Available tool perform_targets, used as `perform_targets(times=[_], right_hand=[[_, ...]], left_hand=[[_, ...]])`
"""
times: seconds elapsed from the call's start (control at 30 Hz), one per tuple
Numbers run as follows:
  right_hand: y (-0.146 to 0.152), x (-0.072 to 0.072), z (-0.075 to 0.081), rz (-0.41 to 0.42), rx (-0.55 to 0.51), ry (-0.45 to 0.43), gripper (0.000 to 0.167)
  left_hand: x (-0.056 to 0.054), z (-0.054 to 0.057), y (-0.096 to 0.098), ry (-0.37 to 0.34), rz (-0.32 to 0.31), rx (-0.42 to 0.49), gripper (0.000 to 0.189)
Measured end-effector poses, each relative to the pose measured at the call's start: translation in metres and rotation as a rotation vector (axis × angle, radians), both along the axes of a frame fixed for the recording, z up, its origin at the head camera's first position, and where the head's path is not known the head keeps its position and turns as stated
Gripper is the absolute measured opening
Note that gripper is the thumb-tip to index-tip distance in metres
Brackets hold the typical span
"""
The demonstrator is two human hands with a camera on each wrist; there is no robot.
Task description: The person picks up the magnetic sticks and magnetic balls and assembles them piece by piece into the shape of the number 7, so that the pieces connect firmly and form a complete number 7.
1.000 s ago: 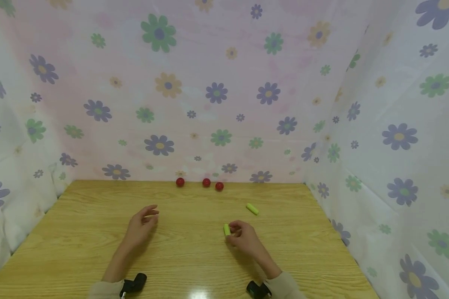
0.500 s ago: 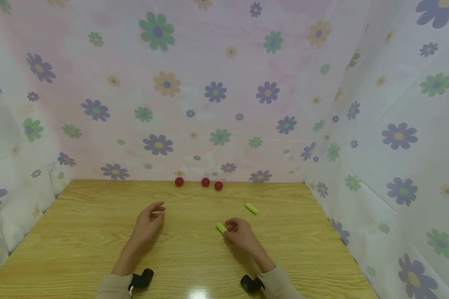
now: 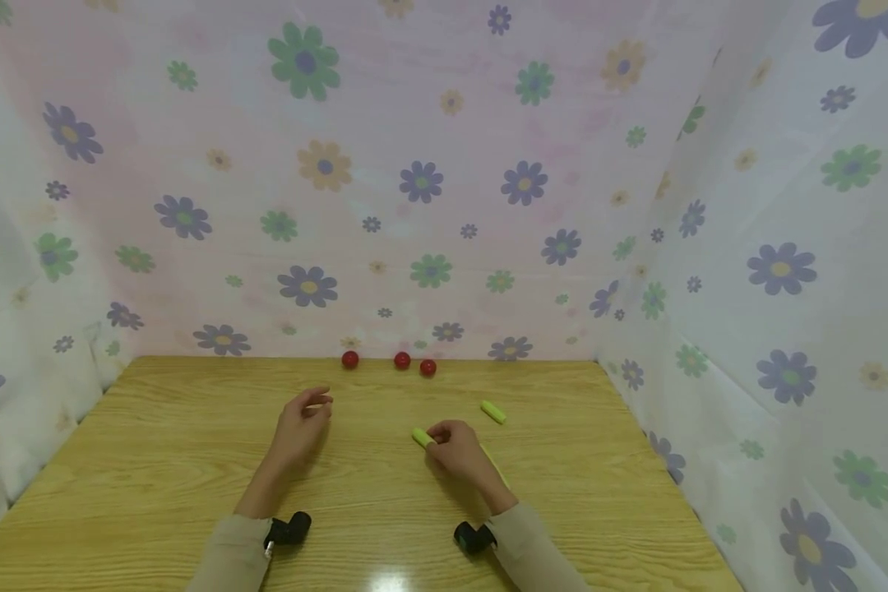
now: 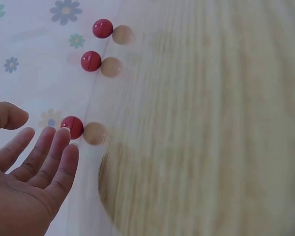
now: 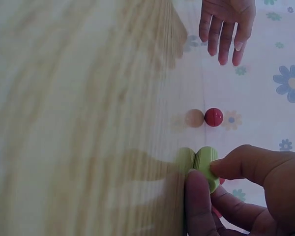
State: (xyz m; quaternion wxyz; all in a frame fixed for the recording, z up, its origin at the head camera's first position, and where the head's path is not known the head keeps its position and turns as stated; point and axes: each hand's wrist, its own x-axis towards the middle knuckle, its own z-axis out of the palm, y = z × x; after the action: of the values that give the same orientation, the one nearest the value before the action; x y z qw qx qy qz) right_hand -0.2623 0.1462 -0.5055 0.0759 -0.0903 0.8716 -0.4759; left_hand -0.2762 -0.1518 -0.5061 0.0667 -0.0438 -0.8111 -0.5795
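My right hand [image 3: 459, 452] pinches a short yellow-green ribbed stick [image 5: 205, 164] between thumb and fingers, close over the wooden table [image 3: 326, 510]. In the head view the far end of that held stick [image 3: 421, 437] points away to the left. My left hand [image 3: 299, 427] hovers over the left half of the table with relaxed, slightly spread fingers [image 4: 64, 172] and nothing in them. A second yellow-green stick [image 3: 493, 412] lies beyond my right hand. Beside my right wrist a thin yellow-green strip [image 3: 496, 466] shows, partly hidden by the hand.
Three shiny red balls stand along the table's back edge: a left ball [image 3: 350, 359], a middle ball [image 3: 402, 360] and a right ball [image 3: 428, 367]. Flower-printed cloth [image 3: 370, 148] encloses the table at the back and both sides.
My right hand has moved left and farther from me, the stick's visible end turning toward the left. The left hand has shifted right and forward, still holding nothing.
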Motion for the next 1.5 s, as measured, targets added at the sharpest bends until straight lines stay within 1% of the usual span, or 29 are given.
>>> perform_targets(times=[0.13,0.3,0.47,0.63,0.73,0.8,0.9,0.97,1.13,1.33,1.47,1.5], right_hand=[[0.000,-0.004,0.002,-0.007,-0.024,-0.033,0.024],[0.000,-0.007,0.008,0.018,-0.030,-0.069,0.025],[-0.001,-0.010,0.010,0.042,-0.019,-0.095,0.023],[-0.002,-0.012,0.010,0.065,-0.006,-0.092,0.022],[-0.002,-0.012,0.011,0.084,0.004,-0.085,0.020],[-0.001,-0.012,0.011,0.094,0.005,-0.077,0.019],[0.001,-0.011,0.011,0.101,0.001,-0.087,0.017],[0.001,-0.011,0.012,0.109,-0.008,-0.089,0.016],[0.002,-0.009,0.012,0.118,-0.019,-0.090,0.017],[0.004,-0.009,0.010,0.111,-0.017,-0.098,0.016],[0.005,-0.008,0.010,0.111,-0.016,-0.111,0.014],[0.005,-0.008,0.009,0.112,-0.017,-0.113,0.014]], left_hand=[[-0.012,-0.003,0.002,-0.010,0.011,0.005,0.040],[-0.027,-0.006,0.006,-0.042,0.020,0.056,0.042],[-0.036,-0.007,0.005,-0.042,-0.007,0.096,0.043],[-0.044,-0.005,0.001,-0.062,-0.026,0.144,0.045],[-0.050,-0.002,0.000,-0.090,-0.035,0.191,0.046],[-0.055,0.001,-0.001,-0.097,-0.039,0.204,0.046],[-0.063,0.005,-0.001,-0.104,-0.040,0.190,0.046],[-0.068,0.007,0.000,-0.094,-0.030,0.143,0.045],[-0.077,0.012,0.002,-0.069,-0.024,0.067,0.044],[-0.087,0.016,0.009,-0.030,-0.034,0.045,0.045],[-0.095,0.016,0.017,-0.014,-0.041,0.053,0.042],[-0.097,0.015,0.019,-0.017,-0.056,0.067,0.042]])
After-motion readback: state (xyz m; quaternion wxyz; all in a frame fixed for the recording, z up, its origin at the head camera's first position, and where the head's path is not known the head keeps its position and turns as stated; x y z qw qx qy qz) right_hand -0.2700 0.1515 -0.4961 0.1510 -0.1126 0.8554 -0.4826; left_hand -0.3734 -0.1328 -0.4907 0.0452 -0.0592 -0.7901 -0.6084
